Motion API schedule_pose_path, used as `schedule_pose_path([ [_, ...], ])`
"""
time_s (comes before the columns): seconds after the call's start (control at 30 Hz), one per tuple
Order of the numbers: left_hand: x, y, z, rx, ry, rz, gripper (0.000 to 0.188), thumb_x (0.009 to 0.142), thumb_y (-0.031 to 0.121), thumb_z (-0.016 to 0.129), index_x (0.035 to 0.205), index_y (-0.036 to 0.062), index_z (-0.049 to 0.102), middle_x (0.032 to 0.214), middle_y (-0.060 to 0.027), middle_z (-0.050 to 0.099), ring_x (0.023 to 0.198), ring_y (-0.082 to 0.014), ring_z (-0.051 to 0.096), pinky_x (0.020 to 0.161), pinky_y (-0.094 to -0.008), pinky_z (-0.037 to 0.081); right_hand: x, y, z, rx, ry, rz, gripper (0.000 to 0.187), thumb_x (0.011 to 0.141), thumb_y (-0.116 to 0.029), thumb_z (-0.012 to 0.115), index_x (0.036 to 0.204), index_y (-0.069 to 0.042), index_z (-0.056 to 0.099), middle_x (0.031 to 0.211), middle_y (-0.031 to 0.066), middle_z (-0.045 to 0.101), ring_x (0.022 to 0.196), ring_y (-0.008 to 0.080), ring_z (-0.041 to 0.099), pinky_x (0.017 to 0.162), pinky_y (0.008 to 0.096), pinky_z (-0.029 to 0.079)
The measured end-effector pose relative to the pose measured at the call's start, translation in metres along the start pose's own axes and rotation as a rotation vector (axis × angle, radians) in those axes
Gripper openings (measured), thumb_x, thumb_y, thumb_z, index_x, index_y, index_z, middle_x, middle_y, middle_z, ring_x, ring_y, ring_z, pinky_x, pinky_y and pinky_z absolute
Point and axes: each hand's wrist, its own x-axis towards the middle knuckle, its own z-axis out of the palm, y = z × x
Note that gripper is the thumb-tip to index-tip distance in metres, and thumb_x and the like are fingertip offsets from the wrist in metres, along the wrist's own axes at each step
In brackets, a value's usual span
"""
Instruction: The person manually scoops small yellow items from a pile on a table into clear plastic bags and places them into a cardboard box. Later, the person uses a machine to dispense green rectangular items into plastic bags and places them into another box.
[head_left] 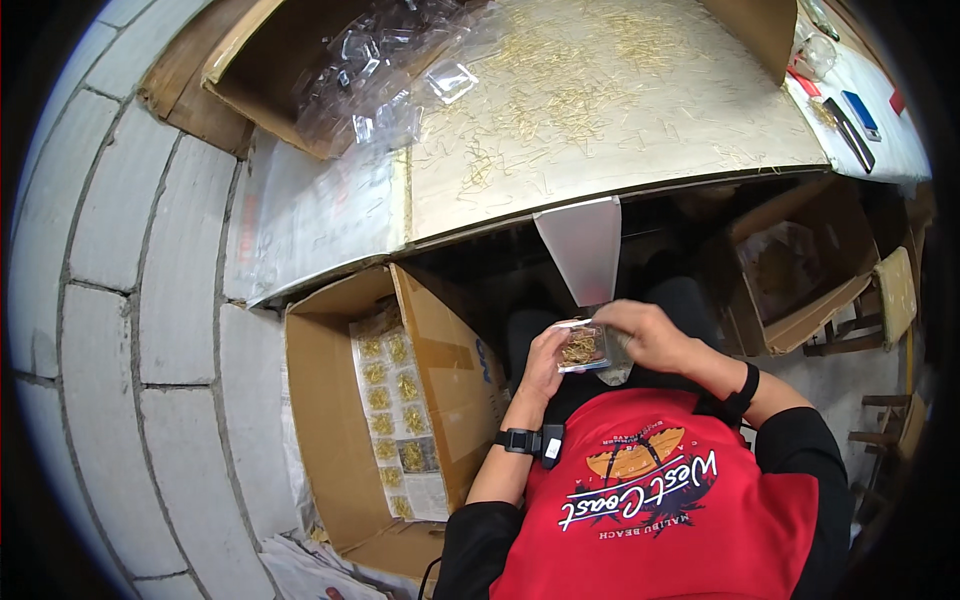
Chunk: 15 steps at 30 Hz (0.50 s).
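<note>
Over my lap, my left hand (543, 368) grips a small clear plastic box (584, 348) by its left side. Thin gold-coloured wire pins lie in a tangle inside it. My right hand (645, 335) is closed, its curled fingertips at the box's upper right edge; exactly what they pinch is partly hidden. Just beyond the box, a pale tapered chute (583, 245) slopes down from the table edge toward my hands.
Loose gold pins (570, 90) lie scattered over the table (640, 175). Clear plastic shells (450, 82) pile up at its left. An open carton (425, 330) at my left holds rows of filled boxes (383, 424); another carton (800, 320) stands at right, near wooden stools (895, 290).
</note>
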Motion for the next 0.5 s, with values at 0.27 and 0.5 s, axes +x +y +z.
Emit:
schedule_pose_path([
  [0.27,-0.012,0.025,0.023,0.091,-0.040,-0.001,0.038,0.095,0.029,0.039,0.108,-0.0033,0.053,0.091,-0.0139,0.063,0.069,-0.0226,0.066,0.044,-0.0260,0.054,0.017,0.001,0.014,-0.057,-0.030,0.178,0.024,0.081,-0.017,0.058,0.099,-0.001,0.062,0.090,0.0177,0.063,0.085,0.0359,0.060,0.074,0.0410,0.048],
  [0.5,-0.007,0.021,0.013,-0.019,0.074,0.011,0.039,0.095,0.036,0.039,0.099,0.0016,0.056,0.084,-0.0085,0.062,0.065,-0.0165,0.063,0.041,-0.0257,0.052,0.029,-0.003,0.023,-0.603,0.015,-0.299,0.036,0.070,-0.016,0.062,0.104,-0.003,0.061,0.101,0.0107,0.061,0.103,0.0277,0.056,0.088,0.0400,0.043],
])
